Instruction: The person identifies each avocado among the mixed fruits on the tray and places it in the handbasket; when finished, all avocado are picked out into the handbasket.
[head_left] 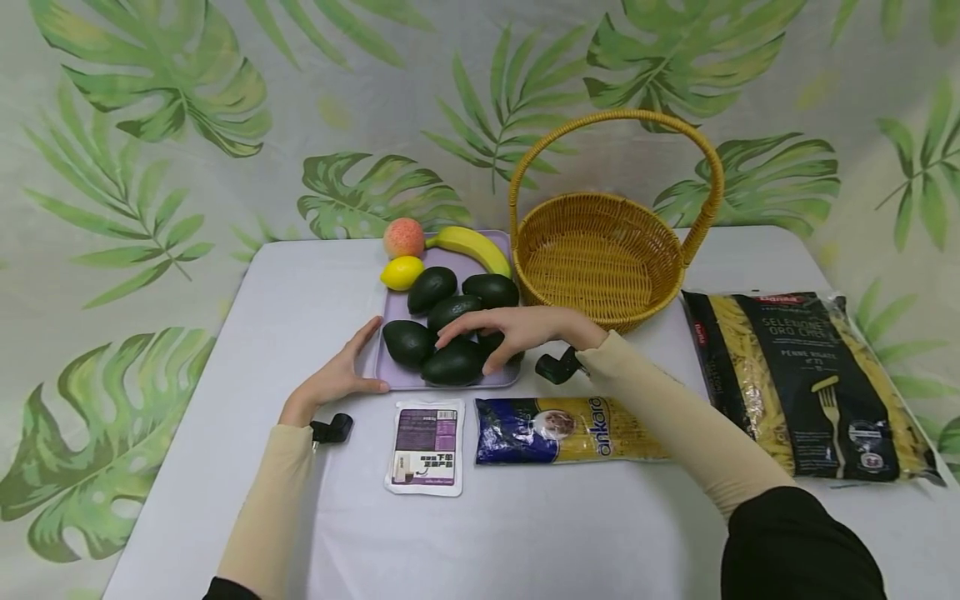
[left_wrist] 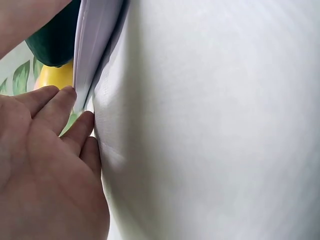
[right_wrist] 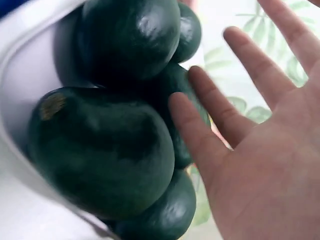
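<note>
A lilac tray (head_left: pixel 468 265) carries several dark green avocados (head_left: pixel 453 364), with a banana (head_left: pixel 471 247), a lemon (head_left: pixel 402 272) and a peach (head_left: pixel 404 238) at its far side. Against the tray's left rim (left_wrist: pixel 95 37) rests my left hand (head_left: pixel 335 377), fingers extended and thumb near the front corner. My right hand (head_left: pixel 525 327) hovers over the avocados from the right, its fingers spread and holding nothing. In the right wrist view, an avocado (right_wrist: pixel 100 150) with a brown stem end lies before the fingertips. Part of the pile is hidden under this hand.
A wicker basket (head_left: pixel 592 258) with a tall handle stands right of the tray. Nearer me lie a purple-and-white pouch (head_left: pixel 426 447) and a blue-and-yellow pasta pack (head_left: pixel 558 429). A large penne bag (head_left: pixel 806 383) lies at the right.
</note>
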